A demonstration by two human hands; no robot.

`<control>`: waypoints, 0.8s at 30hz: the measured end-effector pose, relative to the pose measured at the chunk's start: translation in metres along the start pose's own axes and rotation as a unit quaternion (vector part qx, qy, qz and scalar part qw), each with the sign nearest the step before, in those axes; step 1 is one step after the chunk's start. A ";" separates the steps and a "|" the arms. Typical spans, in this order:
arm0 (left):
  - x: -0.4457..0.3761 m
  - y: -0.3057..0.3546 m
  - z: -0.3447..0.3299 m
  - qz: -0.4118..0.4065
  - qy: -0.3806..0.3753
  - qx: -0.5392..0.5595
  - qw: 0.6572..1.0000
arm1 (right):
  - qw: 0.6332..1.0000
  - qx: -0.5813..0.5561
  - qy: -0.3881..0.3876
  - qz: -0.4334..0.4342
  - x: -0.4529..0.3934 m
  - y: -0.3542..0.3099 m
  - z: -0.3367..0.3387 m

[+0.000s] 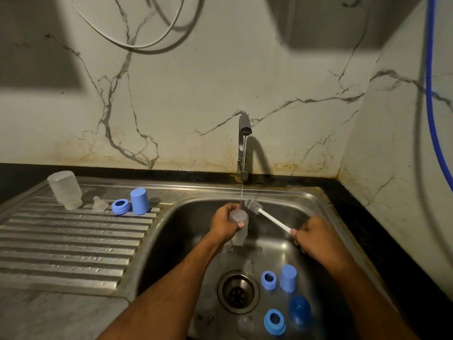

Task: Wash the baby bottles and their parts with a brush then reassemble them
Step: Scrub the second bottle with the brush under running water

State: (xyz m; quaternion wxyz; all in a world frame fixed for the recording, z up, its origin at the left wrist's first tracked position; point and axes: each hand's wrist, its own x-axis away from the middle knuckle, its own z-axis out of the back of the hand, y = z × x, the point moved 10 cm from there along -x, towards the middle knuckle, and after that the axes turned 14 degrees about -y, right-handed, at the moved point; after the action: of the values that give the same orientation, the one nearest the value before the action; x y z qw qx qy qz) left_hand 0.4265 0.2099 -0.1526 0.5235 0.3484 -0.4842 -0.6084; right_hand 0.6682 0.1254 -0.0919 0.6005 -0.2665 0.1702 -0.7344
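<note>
Left hand (224, 223) wraps the clear, light, wet-slick plastic bottle (239, 228) mid-body under the tap stream; right hand (316, 238) clasps the stiff white-handled bristle brush (266, 215) at its end.

Stainless steel sink (304, 204) and ribbed drainboard (73, 244) showing brushed, wet-glossy metal; bottles (65, 190) appearing frosted translucent plastic; caps (140, 201) looking matt blue plastic; brush (253, 206) bearing grey bristles on smooth white plastic; wall (196, 94) showing stained marble-veined finish.
</note>
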 end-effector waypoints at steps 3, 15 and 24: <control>0.002 0.004 0.000 -0.024 0.020 -0.036 0.999 | 1.000 -0.007 0.005 0.002 0.001 -0.001 0.001; 0.012 0.000 0.019 -0.003 0.097 0.024 0.995 | 1.000 -0.002 0.026 0.011 0.006 -0.004 0.003; 0.016 -0.031 0.010 0.110 0.074 0.210 0.969 | 1.000 -0.002 0.027 0.011 0.004 -0.005 0.003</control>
State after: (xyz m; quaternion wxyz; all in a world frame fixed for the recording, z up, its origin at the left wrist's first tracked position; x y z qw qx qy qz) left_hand 0.4043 0.1959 -0.1782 0.5364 0.4390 -0.5966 -0.4044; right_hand 0.6655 0.1228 -0.0859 0.6036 -0.2460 0.1904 -0.7341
